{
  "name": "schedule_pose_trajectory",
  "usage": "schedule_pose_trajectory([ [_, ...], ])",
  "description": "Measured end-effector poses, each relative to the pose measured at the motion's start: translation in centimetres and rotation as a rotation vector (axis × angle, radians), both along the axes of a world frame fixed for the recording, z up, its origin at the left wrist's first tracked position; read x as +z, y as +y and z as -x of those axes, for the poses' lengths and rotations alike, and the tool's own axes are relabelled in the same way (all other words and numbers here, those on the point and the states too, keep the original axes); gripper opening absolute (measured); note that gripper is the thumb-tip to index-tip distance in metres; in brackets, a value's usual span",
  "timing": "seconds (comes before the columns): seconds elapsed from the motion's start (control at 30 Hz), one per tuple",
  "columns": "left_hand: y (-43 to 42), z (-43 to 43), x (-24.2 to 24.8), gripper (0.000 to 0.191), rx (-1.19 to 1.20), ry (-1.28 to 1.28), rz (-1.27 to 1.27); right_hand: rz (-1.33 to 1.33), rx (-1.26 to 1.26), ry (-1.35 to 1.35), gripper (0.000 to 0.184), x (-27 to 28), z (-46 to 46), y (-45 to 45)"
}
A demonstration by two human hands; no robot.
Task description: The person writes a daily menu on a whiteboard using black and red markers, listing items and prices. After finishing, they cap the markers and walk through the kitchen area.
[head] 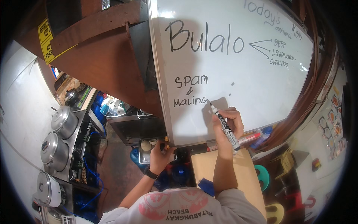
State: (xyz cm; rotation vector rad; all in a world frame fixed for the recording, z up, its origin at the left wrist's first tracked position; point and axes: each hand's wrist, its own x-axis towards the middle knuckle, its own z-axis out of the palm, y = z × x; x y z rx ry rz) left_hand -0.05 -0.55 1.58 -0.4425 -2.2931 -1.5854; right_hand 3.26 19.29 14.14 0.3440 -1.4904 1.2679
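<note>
My right hand point(228, 126) grips a black-and-white whiteboard marker point(226, 127) near its tip end. The marker's dark nib is at the end of a handwritten word on the whiteboard point(251, 95), touching or very close to its surface. Black handwriting covers parts of the board, with larger letters towards the top and two dots right of the lower words. My left hand point(163, 154), with a dark band on its wrist, is below the board's lower left corner. Its fingers pinch a small dark object point(162, 146), perhaps the marker's cap; the fingers partly hide it.
Red-and-white markers point(249, 138) lie along the board's lower edge, above a light wooden table point(202, 165). A metal tray point(144, 156) stands beside my left hand. Lidded metal pots point(56, 151) line the counter at left. Plastic chairs point(262, 177) stand at right.
</note>
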Motion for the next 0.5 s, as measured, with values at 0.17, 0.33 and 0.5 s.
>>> schedule_pose_trajectory([
  [0.17,-0.14,-0.02,0.13,0.036,-0.015,0.014,0.038,-0.016,-0.016,-0.019,0.018,-0.26,0.21,0.04],
  [0.33,-0.18,0.08,-0.1,0.036,-0.013,-0.008,0.038,0.006,-0.032,-0.019,0.018,-0.01,0.1,-0.07],
  [0.5,-0.2,0.22,-0.43,0.036,-0.004,0.011,0.031,0.008,-0.021,-0.01,0.018,-0.01,0.22,0.02],
])
